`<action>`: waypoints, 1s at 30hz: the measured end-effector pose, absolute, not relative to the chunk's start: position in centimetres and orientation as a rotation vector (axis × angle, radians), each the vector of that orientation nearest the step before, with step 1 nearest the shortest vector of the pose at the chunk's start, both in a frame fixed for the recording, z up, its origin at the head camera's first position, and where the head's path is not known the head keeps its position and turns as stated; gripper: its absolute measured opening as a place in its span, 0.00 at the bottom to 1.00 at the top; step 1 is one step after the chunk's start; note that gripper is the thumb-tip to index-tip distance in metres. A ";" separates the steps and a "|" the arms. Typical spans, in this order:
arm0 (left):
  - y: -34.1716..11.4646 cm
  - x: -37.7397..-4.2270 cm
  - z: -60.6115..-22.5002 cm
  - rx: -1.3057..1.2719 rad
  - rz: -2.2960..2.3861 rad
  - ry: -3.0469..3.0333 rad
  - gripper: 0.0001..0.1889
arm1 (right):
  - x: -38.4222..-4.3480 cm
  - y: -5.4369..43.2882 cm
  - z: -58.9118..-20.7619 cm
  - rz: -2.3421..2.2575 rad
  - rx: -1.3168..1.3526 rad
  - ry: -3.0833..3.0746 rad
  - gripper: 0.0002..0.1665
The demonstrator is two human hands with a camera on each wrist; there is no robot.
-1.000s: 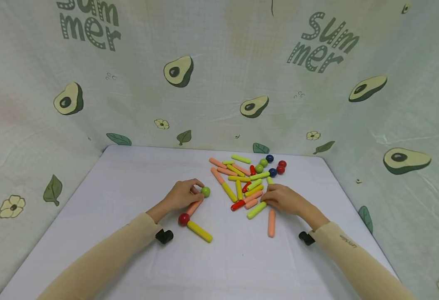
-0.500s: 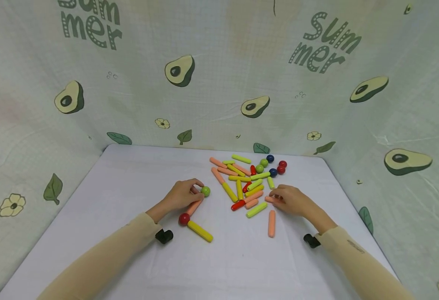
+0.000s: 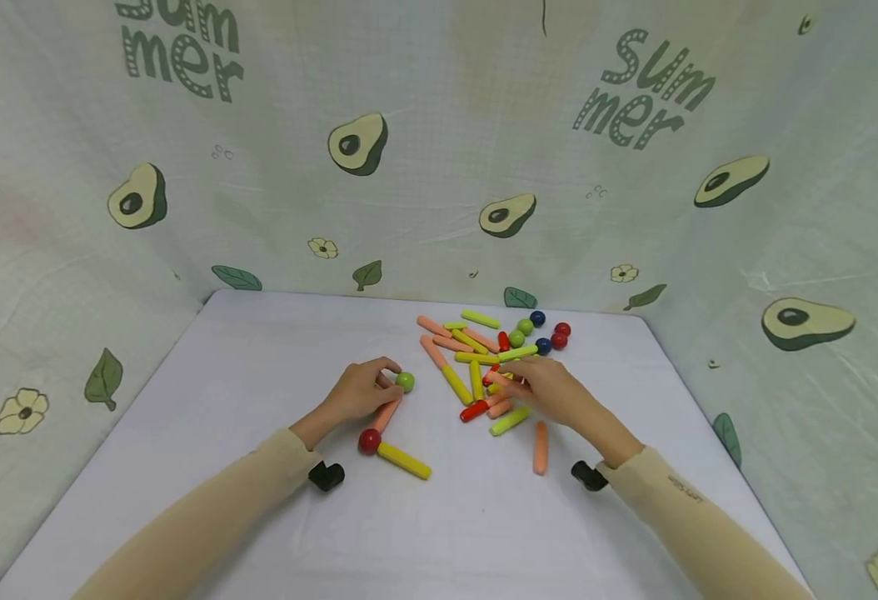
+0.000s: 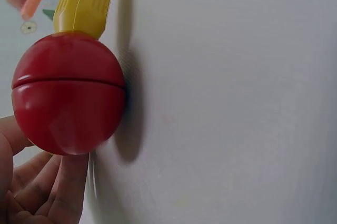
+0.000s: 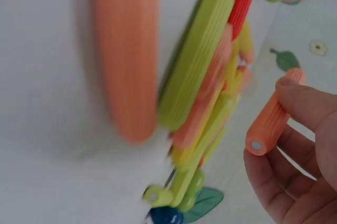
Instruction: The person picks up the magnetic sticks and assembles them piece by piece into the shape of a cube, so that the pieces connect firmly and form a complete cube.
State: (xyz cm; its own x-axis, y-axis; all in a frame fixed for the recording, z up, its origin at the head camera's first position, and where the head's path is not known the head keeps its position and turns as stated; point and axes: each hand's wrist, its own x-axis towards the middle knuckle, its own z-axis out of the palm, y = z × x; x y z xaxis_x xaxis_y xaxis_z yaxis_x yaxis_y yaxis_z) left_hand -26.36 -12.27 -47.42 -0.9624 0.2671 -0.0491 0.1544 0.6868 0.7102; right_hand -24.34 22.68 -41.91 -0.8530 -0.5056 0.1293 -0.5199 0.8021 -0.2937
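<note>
My left hand (image 3: 359, 390) holds an orange magnetic rod (image 3: 386, 417) near its far end, where a green ball (image 3: 405, 382) sits at the fingertips. At that rod's near end is a red ball (image 4: 68, 95), with a yellow rod (image 3: 405, 461) joined to it and angling right. My right hand (image 3: 555, 392) pinches a shorter orange magnetic rod (image 5: 274, 116) between thumb and fingers, held up over the pile of rods. A small grey disc shows in that rod's end. The hand covers part of the pile in the head view.
Several yellow, orange, red and lime rods (image 3: 456, 384) lie in a loose pile on the white table (image 3: 259, 350). Green, blue and red balls (image 3: 559, 341) sit behind it. A single orange rod (image 3: 540, 448) and a lime rod (image 3: 510, 421) lie nearer me. Printed cloth (image 3: 424, 150) stands behind.
My right hand has picked up the short orange rod from beside the pile and carried it left over the rods. The yellow rod has swung slightly; my left hand keeps its hold.
</note>
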 end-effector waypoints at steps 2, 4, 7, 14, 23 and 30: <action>-12.3 -26.3 -47.4 0.337 1.146 2.747 0.21 | -24.5 20.6 -41.8 0.550 0.863 -2.940 0.19; -12.2 -26.1 -47.5 0.323 1.159 2.741 0.21 | -24.8 18.7 -42.0 0.620 0.888 -2.940 0.15; -12.1 -26.0 -47.5 0.288 1.188 2.727 0.21 | -25.5 16.2 -42.6 0.646 0.949 -2.905 0.08; -12.5 -26.0 -48.0 0.210 1.256 2.702 0.21 | -26.8 12.5 -44.4 0.618 0.913 -2.910 0.11; -13.2 -26.2 -48.2 0.218 1.278 2.661 0.21 | -27.5 10.4 -45.2 0.576 0.909 -2.972 0.13; -13.7 -26.3 -47.6 0.273 1.221 2.673 0.20 | -27.6 10.3 -45.6 0.602 0.942 -2.914 0.13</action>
State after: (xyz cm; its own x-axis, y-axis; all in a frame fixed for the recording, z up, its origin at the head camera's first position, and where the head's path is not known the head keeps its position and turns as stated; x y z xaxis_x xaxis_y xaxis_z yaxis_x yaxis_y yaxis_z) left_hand -26.35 -13.72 -47.56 -0.9650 0.2443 -0.0949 0.0882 0.6437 0.7602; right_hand -27.58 10.32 -45.56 -0.8177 -0.5594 0.1359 -0.5675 0.7434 -0.3540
